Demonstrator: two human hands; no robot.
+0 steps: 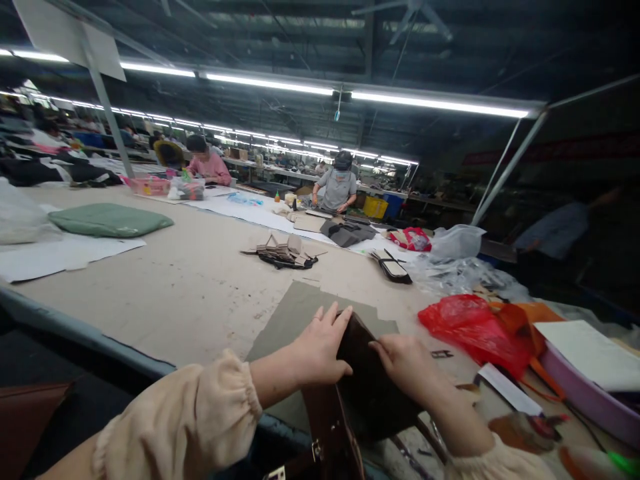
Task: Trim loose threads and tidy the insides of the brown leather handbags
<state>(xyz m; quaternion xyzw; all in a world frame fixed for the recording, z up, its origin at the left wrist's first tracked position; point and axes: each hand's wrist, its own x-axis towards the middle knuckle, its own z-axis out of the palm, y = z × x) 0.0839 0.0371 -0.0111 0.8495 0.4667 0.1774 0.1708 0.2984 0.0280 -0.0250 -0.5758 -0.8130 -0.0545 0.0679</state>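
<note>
A dark brown leather piece (pixel 373 393), with a strap and metal fittings at its lower left, stands at the table's near edge. My left hand (pixel 325 347) lies against its left side, fingers spread. At its right edge, my right hand (pixel 405 363) pinches the rim between thumb and bent fingers. Beneath and behind the leather piece is a grey-green sheet (pixel 295 310) on the table. The lower part of the leather piece runs toward the bottom of the view.
Strips (pixel 285 252) are piled mid-table (pixel 200 267). A bundle (pixel 393 265), a red plastic bag (pixel 475 330) and a purple basin (pixel 585 390) are at right. A green folded cloth (pixel 110 220) lies at left. Two people sit across the table.
</note>
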